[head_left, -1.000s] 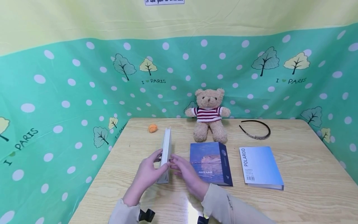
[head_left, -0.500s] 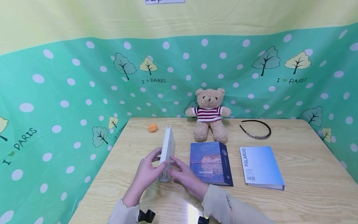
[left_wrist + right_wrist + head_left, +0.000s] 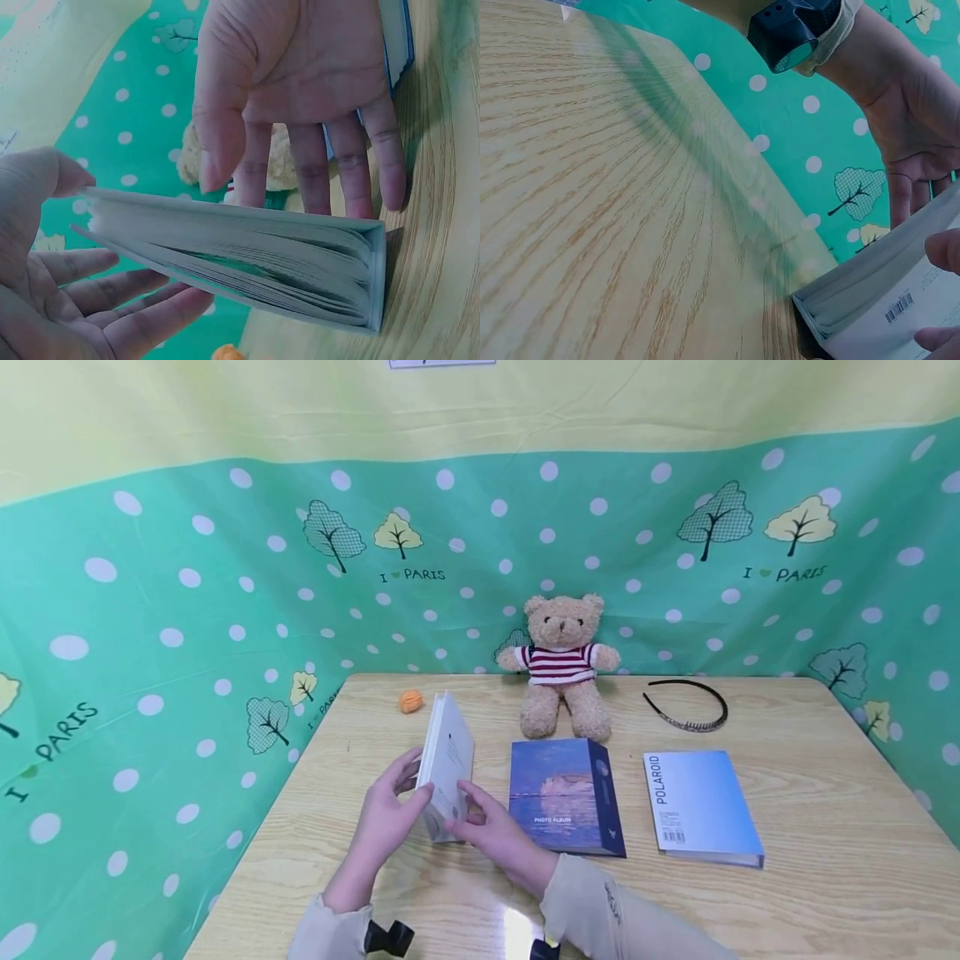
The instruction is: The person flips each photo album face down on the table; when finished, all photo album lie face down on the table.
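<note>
A pale, hard-covered photo album (image 3: pixel 453 752) stands on edge on the table, left of the middle, leaning slightly. My left hand (image 3: pixel 386 814) pinches its near edge, thumb on one cover and fingers behind the other. My right hand (image 3: pixel 506 839) lies along the right cover; in the left wrist view its fingers (image 3: pixel 307 161) look straight, tips at the cover. That view also shows the loose page edges of the album (image 3: pixel 247 259) between its covers. A barcode (image 3: pixel 898 307) is visible on the cover in the right wrist view.
Right of the hands lie a dark blue photo album (image 3: pixel 558 793) and a light blue POLAROID album (image 3: pixel 701 802). Behind them are a teddy bear (image 3: pixel 561 668), a black headband (image 3: pixel 686 706) and a small orange ball-like item (image 3: pixel 411 701). A dotted cloth (image 3: pixel 225 577) hangs round the table (image 3: pixel 825 793).
The pale album has turned so its right cover, with small print, faces me more. Its near edge has shifted a little left with my left hand. The other things stay put.
</note>
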Tool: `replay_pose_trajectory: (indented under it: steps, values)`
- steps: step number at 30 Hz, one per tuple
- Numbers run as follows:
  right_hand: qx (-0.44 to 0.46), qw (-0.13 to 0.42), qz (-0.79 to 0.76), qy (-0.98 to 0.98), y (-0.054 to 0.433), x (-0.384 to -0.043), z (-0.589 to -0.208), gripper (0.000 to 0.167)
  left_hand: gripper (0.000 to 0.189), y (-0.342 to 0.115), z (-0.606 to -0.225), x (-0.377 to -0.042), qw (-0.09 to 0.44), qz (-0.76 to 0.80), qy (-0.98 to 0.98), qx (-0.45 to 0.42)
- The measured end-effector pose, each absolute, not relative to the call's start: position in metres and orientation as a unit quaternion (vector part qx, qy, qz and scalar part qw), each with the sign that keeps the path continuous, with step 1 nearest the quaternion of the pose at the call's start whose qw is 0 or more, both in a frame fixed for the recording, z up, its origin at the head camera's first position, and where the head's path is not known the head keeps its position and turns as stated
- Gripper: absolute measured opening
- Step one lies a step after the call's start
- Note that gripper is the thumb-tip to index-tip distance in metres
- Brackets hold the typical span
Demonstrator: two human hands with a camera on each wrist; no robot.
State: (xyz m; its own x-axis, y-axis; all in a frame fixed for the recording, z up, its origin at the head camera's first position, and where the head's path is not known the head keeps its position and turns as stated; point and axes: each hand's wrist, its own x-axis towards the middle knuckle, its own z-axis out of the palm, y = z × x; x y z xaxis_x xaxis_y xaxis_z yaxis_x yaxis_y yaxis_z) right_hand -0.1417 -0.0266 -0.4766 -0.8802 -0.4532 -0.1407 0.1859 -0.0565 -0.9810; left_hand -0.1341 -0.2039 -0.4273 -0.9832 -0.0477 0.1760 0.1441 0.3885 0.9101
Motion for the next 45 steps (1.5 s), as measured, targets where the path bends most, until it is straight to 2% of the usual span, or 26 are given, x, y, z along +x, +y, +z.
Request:
replay_pose_trajectory:
  steps: [7,15,21,35,45]
  values:
    - [-0.096,0.227,-0.722,0.646,-0.028,-0.143,-0.477,0.077,0.058,-0.213,-0.428,-0.136,0.060,-0.621,-0.782,0.015]
    - [-0.092,0.209,-0.715,0.661,-0.029,-0.143,-0.478,0.078,0.065,-0.227,-0.428,-0.137,0.009,-0.677,-0.736,0.021]
    - [-0.092,0.195,-0.704,0.676,-0.030,-0.142,-0.478,0.079,0.071,-0.234,-0.431,-0.136,-0.011,-0.691,-0.722,0.032]
    - [-0.128,0.143,-0.676,0.712,-0.029,-0.142,-0.477,0.076,0.059,-0.241,-0.439,-0.141,-0.043,-0.681,-0.727,0.067]
    - [-0.108,0.127,-0.629,0.759,-0.030,-0.143,-0.478,0.072,0.061,-0.243,-0.447,-0.142,-0.048,-0.660,-0.746,0.075]
